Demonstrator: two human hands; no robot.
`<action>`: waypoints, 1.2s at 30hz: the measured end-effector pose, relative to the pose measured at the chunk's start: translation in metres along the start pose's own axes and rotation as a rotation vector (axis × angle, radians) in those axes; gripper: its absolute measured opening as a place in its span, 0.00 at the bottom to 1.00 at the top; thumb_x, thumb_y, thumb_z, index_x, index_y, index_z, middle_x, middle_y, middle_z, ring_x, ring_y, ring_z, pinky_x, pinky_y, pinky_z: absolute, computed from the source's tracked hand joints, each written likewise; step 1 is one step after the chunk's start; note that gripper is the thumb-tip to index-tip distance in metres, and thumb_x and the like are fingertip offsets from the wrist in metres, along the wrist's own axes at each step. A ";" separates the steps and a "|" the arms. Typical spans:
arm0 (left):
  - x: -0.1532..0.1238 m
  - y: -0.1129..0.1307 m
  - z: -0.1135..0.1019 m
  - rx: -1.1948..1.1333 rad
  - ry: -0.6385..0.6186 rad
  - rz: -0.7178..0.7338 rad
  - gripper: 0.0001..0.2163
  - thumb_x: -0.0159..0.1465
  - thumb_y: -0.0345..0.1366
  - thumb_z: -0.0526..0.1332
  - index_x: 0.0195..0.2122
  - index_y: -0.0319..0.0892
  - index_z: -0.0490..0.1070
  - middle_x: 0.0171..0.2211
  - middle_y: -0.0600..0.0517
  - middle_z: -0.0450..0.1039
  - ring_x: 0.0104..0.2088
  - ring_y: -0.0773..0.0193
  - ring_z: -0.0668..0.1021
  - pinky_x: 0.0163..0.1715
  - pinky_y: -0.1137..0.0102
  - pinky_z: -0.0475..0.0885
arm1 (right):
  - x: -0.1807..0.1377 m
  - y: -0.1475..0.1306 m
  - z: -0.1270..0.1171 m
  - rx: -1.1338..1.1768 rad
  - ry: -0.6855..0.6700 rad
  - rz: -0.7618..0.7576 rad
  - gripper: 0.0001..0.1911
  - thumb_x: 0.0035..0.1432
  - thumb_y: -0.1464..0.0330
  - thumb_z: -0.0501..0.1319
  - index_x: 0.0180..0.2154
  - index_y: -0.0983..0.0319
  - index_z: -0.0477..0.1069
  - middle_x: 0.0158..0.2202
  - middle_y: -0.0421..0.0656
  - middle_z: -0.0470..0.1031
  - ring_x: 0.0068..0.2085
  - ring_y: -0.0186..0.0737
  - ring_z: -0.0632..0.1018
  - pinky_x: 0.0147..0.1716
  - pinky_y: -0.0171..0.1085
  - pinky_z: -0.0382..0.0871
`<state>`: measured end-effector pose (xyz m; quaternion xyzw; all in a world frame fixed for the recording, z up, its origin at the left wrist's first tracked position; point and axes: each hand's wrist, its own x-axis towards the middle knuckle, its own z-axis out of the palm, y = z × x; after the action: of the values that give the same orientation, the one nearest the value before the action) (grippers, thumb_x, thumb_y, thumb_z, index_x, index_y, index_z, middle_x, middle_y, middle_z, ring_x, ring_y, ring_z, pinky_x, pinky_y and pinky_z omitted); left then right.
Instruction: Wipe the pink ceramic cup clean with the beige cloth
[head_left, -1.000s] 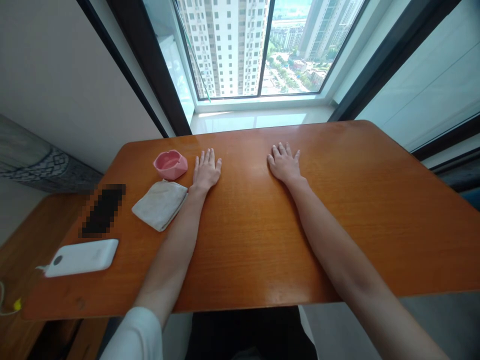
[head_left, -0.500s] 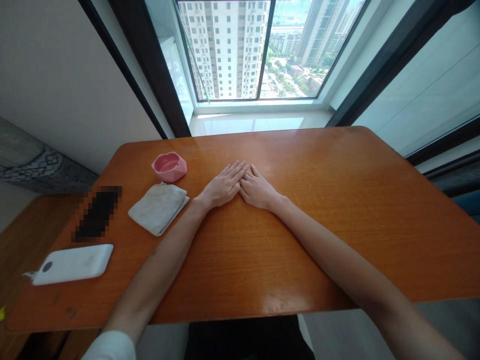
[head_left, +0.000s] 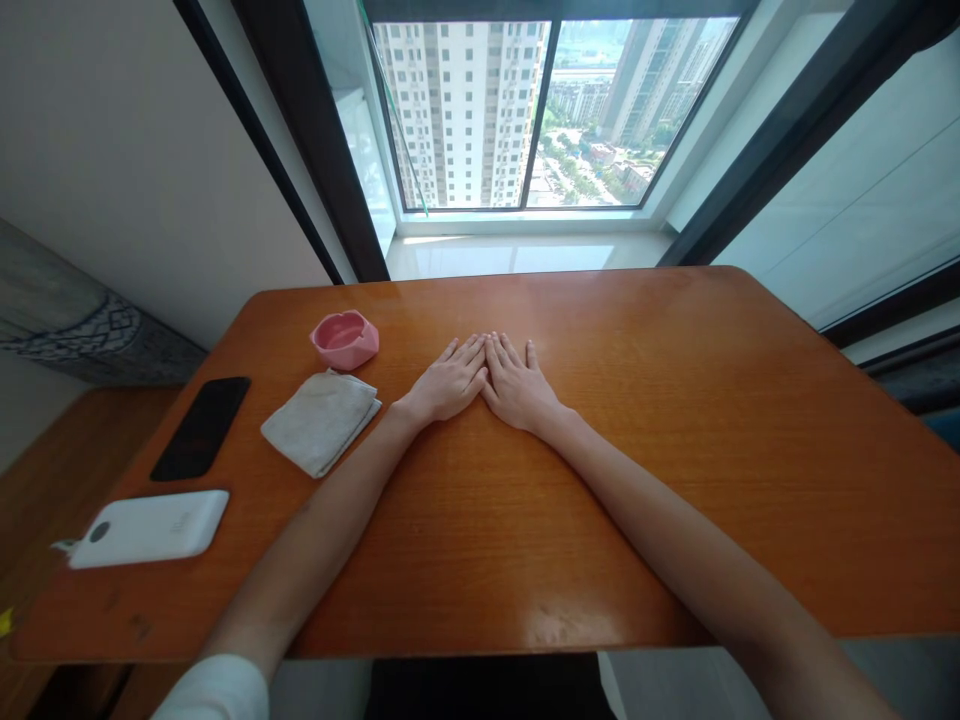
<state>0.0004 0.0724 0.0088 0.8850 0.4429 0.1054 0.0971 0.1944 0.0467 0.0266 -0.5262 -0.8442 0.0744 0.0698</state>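
My left hand and my right hand lie flat, palms down, side by side on the orange wooden table, their index fingers touching. Both hold nothing, fingers slightly spread. To the left of my left hand lies a folded grey cloth, and just beyond it stands a small pink ashtray. Neither hand touches them.
A black phone and a white power bank lie near the table's left edge. A window with tall buildings outside is beyond the table's far edge. A lower wooden surface is at the left.
One second ago my hands lay apart on the table; they slid together and now touch at the middle, fingers slightly more spread. The view shifted a little.
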 end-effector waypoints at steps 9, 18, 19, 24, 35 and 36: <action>0.000 0.000 0.000 -0.038 0.024 -0.015 0.33 0.82 0.42 0.42 0.84 0.33 0.55 0.85 0.40 0.53 0.87 0.53 0.55 0.88 0.49 0.48 | -0.002 0.001 -0.004 0.026 0.014 -0.006 0.42 0.80 0.57 0.43 0.84 0.75 0.45 0.87 0.57 0.47 0.88 0.61 0.51 0.84 0.73 0.40; 0.000 0.001 -0.003 -0.091 0.038 -0.029 0.32 0.81 0.42 0.45 0.83 0.36 0.58 0.84 0.41 0.57 0.86 0.55 0.57 0.88 0.51 0.48 | -0.001 0.004 0.000 0.047 0.031 -0.014 0.42 0.81 0.56 0.45 0.84 0.73 0.47 0.87 0.58 0.49 0.87 0.61 0.53 0.84 0.73 0.41; 0.000 0.002 -0.004 -0.093 0.038 -0.030 0.32 0.81 0.42 0.45 0.83 0.36 0.58 0.84 0.41 0.57 0.86 0.55 0.57 0.88 0.51 0.48 | -0.001 0.004 0.000 0.049 0.033 -0.015 0.42 0.81 0.56 0.45 0.84 0.73 0.47 0.87 0.58 0.49 0.87 0.61 0.53 0.84 0.73 0.41; 0.001 0.001 -0.004 -0.100 0.036 -0.028 0.32 0.81 0.42 0.44 0.83 0.34 0.57 0.84 0.40 0.56 0.86 0.54 0.57 0.88 0.51 0.47 | -0.001 0.003 -0.002 0.054 0.035 -0.015 0.42 0.81 0.57 0.45 0.84 0.73 0.47 0.87 0.58 0.49 0.87 0.61 0.53 0.84 0.72 0.40; -0.001 0.003 -0.008 -0.084 0.008 -0.019 0.32 0.81 0.42 0.44 0.82 0.35 0.59 0.85 0.40 0.56 0.86 0.51 0.57 0.88 0.49 0.48 | -0.002 0.003 -0.002 0.066 0.044 -0.011 0.42 0.81 0.56 0.45 0.84 0.74 0.48 0.87 0.58 0.50 0.87 0.61 0.53 0.84 0.72 0.40; -0.001 0.003 -0.008 -0.084 0.009 -0.021 0.32 0.81 0.42 0.44 0.82 0.35 0.59 0.85 0.41 0.56 0.86 0.51 0.57 0.88 0.49 0.48 | -0.002 0.004 -0.001 0.066 0.044 -0.011 0.42 0.81 0.56 0.45 0.84 0.74 0.48 0.87 0.57 0.50 0.87 0.61 0.53 0.84 0.72 0.40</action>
<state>0.0001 0.0708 0.0176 0.8751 0.4477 0.1267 0.1331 0.1986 0.0466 0.0270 -0.5203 -0.8425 0.0901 0.1061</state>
